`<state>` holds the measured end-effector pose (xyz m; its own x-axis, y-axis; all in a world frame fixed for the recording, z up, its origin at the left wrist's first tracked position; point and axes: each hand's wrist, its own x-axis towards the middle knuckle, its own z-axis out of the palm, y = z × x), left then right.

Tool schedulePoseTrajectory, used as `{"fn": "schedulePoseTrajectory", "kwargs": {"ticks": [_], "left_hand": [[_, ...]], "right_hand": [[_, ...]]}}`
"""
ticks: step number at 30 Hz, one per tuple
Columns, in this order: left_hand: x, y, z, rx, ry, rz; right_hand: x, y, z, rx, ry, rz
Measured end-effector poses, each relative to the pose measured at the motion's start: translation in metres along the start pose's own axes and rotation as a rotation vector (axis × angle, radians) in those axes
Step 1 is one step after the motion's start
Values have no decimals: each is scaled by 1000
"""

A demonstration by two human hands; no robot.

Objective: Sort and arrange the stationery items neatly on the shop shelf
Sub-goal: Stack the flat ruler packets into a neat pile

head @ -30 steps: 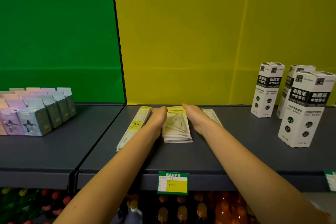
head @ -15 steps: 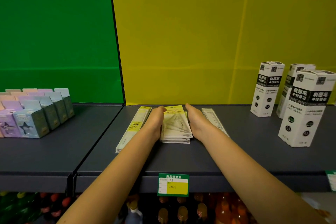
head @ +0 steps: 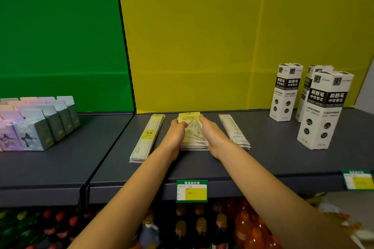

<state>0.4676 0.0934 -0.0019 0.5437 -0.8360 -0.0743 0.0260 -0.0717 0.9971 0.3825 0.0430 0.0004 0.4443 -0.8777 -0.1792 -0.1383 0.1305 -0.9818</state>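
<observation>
The grey shelf (head: 81, 168) spans mid-frame; pastel boxes (head: 30, 127) at the left edge are cut off. At frame centre the packet stack (head: 193, 135) lies between both hands, its sides hidden by them: the left hand (head: 176, 133) grips its left edge, thumb on top; the right hand (head: 212, 135) presses flat-fingered against its right edge

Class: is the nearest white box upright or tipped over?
Upright: the white box stands on its narrow base on the shelf, top flap uppermost.

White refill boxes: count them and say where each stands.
3 boxes, upright at the shelf's right end: one leftmost, one nearest the shelf front, one partly hidden behind it. Others may hide behind.
</observation>
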Motion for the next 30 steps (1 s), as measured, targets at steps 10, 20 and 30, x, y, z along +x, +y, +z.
{"fn": "schedulePoseTrajectory", "kwargs": {"ticks": [10, 20, 30], "left_hand": [[-17, 1, -8, -31, -60, -43], [26, 0, -12, 11, -35, -65], [-9, 16, -5, 121, 103, 271]], "right_hand": [[27, 23, -2, 95, -47, 4], [-13, -13, 0, 81, -4, -1], [-37, -15, -22, -96, 13, -235]]}}
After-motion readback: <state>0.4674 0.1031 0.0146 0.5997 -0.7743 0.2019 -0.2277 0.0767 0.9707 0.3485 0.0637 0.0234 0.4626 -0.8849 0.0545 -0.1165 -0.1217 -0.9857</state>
